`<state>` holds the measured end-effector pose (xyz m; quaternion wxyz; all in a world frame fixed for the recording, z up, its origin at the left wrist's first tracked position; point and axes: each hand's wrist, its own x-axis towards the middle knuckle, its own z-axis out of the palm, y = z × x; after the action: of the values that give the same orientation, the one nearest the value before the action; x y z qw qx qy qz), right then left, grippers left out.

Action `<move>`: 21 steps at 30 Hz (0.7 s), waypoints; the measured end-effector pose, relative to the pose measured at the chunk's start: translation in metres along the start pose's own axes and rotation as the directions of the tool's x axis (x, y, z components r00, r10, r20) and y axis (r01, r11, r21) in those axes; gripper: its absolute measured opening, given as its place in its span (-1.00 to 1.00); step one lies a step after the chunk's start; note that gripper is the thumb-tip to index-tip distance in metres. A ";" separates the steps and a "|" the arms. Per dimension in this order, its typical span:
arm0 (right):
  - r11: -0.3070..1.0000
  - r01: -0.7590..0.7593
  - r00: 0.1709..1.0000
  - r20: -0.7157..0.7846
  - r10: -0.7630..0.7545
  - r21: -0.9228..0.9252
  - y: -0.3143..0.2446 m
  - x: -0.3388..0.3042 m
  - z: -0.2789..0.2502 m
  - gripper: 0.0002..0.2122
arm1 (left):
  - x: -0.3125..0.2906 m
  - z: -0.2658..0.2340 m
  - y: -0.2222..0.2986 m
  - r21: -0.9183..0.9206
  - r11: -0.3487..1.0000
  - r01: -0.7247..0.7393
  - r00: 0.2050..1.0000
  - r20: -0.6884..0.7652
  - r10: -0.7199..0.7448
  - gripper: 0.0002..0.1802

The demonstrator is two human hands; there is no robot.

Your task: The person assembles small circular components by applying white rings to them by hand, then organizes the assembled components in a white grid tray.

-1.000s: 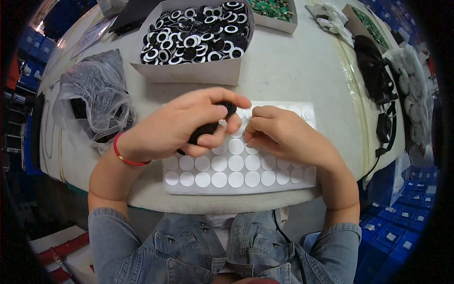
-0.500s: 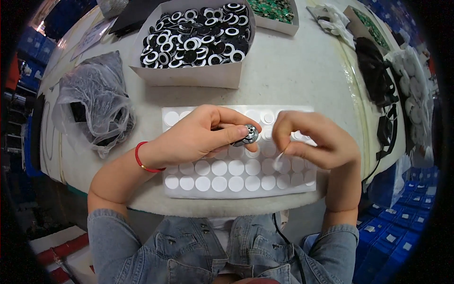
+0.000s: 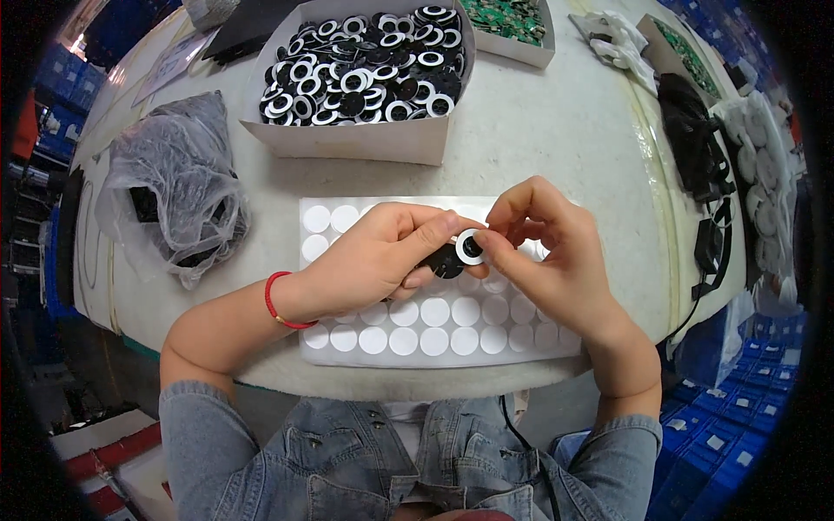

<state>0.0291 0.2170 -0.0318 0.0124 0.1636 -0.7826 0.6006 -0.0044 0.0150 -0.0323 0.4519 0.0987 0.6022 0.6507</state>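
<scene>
Both hands meet over the sheet of white round stickers (image 3: 340,356). My left hand (image 3: 369,256) is closed around black round parts (image 3: 448,264), held between thumb and fingers; how many is hidden. A white ring (image 3: 461,249) faces up on one black round part at the fingertips. My right hand (image 3: 560,256) pinches the right edge of that ringed part with thumb and a finger, its other fingers curled above. The hands cover the middle of the sheet.
Beyond the sheet stands a white box (image 3: 365,143) full of black parts with white rings. A clear plastic bag (image 3: 174,174) with dark contents lies left. Boxes of green circuit boards (image 3: 512,26) sit at the back. Black cables and a pouch (image 3: 691,130) lie right.
My right hand has moved left to meet my left hand. The small white piece it pinched is gone from the open space; a white ring now shows on a black part between my hands.
</scene>
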 end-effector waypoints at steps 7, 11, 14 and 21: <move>0.998 0.011 1.000 -0.001 -0.011 -0.065 0.005 0.001 -0.002 -0.89 | -0.002 0.002 0.006 0.111 0.991 -0.072 0.997 0.010 0.071 -0.61; 0.999 -0.030 1.000 -0.005 0.030 -0.041 0.002 0.001 0.000 -0.90 | 0.000 0.003 0.002 0.152 0.981 -0.120 0.992 -0.014 0.123 -0.62; 0.999 -0.043 0.999 0.022 0.043 -0.013 0.004 0.001 0.001 -0.91 | 0.000 0.002 -0.003 0.191 0.971 -0.147 0.987 -0.028 0.155 -0.64; 0.982 -0.148 0.986 0.094 0.137 0.117 0.006 -0.002 0.002 -0.89 | 0.002 0.007 -0.008 0.147 0.972 -0.185 0.977 -0.083 0.198 -0.76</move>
<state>0.0298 0.2175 -0.0385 -0.0745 0.1332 -0.7535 0.6395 0.0028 0.0198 -0.0378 0.3492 0.1559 0.6548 0.6519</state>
